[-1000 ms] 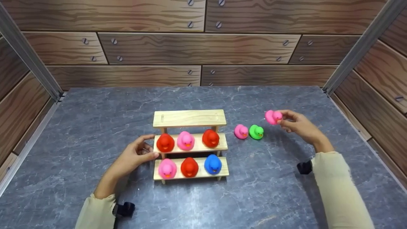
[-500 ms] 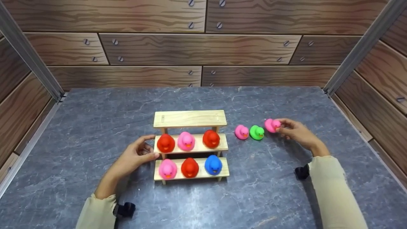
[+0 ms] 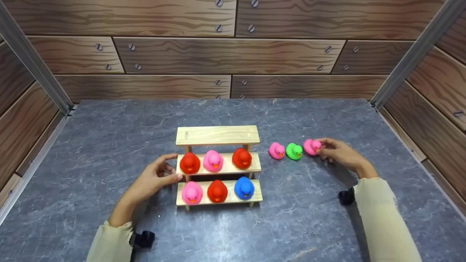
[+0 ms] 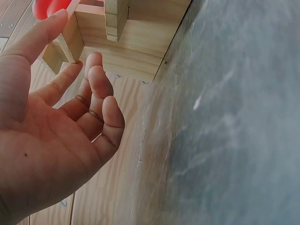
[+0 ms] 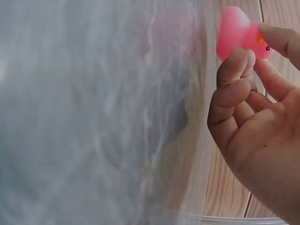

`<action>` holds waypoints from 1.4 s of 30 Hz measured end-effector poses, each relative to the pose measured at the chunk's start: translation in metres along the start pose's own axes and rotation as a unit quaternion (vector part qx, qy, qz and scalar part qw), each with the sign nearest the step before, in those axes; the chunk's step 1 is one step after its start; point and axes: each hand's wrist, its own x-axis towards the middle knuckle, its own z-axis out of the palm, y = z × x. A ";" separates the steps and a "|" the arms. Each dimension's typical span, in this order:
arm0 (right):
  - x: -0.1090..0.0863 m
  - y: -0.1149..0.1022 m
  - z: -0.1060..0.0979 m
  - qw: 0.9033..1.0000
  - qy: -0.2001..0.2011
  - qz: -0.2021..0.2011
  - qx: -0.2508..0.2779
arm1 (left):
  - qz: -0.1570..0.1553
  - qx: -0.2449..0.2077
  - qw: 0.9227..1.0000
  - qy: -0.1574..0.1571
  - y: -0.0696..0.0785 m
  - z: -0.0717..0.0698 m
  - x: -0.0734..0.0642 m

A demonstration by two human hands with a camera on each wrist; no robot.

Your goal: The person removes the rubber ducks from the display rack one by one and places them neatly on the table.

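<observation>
right hand (image 3: 338, 154): thumb and index finger pinch the held pink duck (image 3: 311, 146) at its head, from the right; whether the duck touches the grey marbled tabletop (image 3: 298, 225) cannot be told. this grip presumably keeps its left side clear of the green duck (image 3: 294, 151), just left. left of that sits the loose pink duck (image 3: 276, 150).

left hand (image 3: 154, 178): thumb and index finger clamped across the left end of the middle board of the three-tier wooden rack (image 3: 217, 134), judged a steadying hold.

middle board, left to right: left red duck (image 3: 190, 163), middle pink duck (image 3: 213, 161), right red duck (image 3: 242, 158). lowest board: lower pink duck (image 3: 192, 193), lower red duck (image 3: 217, 191), blue duck (image 3: 244, 188). all six face near, presumably to show their bills.

count: nine ducks, being four pink, three red, one green, one blue; one rack, three boards.
</observation>
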 end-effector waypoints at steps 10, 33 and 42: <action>0.001 -0.003 0.000 0.999 -0.007 0.013 -0.045 | 0.007 0.008 1.000 -0.001 0.002 -0.001 0.001; 0.001 -0.010 0.003 0.996 -0.014 0.018 -0.084 | 0.003 0.006 1.000 0.002 0.002 -0.001 -0.001; -0.008 -0.010 0.001 0.997 0.006 0.004 -0.078 | 0.001 0.011 1.000 0.004 0.002 0.000 -0.001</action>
